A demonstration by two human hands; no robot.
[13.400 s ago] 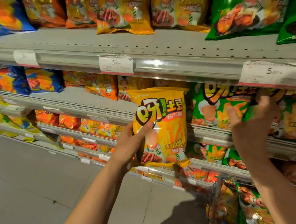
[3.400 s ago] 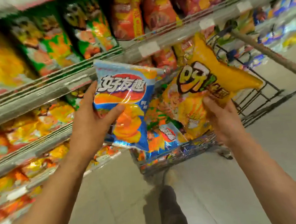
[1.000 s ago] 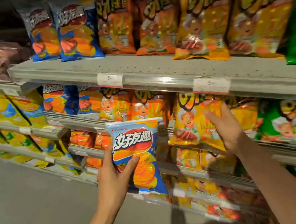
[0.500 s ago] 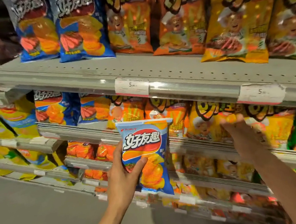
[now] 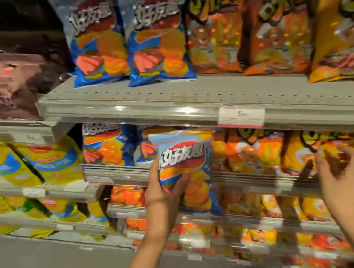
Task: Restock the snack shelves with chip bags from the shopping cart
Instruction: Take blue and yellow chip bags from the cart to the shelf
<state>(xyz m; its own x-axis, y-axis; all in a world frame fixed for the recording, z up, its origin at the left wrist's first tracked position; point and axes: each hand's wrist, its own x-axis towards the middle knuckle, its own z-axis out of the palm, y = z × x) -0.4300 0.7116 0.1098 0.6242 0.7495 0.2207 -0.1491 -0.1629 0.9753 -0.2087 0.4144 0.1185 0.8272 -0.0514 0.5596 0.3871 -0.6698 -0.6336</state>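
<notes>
A: Quick, what changed from half a second back?

B: View swung left and up a bit. The right hand (image 5: pixel 344 179) has come off the yellow bags (image 5: pixel 298 154) on the second shelf (image 5: pixel 256 177) and sits lower, in front of that shelf's edge. The left hand (image 5: pixel 163 194) carried the blue bag (image 5: pixel 186 170) up and left, so its top now overlaps the top shelf (image 5: pixel 167 103) lip.

A: Left hand pose?

B: Forearm rises from bottom centre. Fingers wrap the bag's left edge, thumb pressed across the front lower half. Firm grasp, bag upright, label facing the camera.

A: Right hand?

B: Forearm comes in from the bottom right. Fingers spread and loosely curled, nothing in them. Blurred, so I cannot tell if the tips touch the bags behind.

A: Where's the blue bag exactly?

B: In the air in front of the second shelf, just right of the matching blue bags on the second shelf (image 5: pixel 106 147), partly covering one of them.

A: Shelf contents?

B: Top shelf: two blue bags on top (image 5: pixel 128 41), then orange bags (image 5: pixel 248 30), a yellow one at far right. Second shelf: blue, orange, yellow, left to right. Lower shelves hold small orange and yellow packs, blurred. Left bay (image 5: pixel 20 181): yellow-green bags (image 5: pixel 24 163), a brownish bag (image 5: pixel 7 82) above. One price tag (image 5: pixel 241 116) on the top lip. Cart not in view.
</notes>
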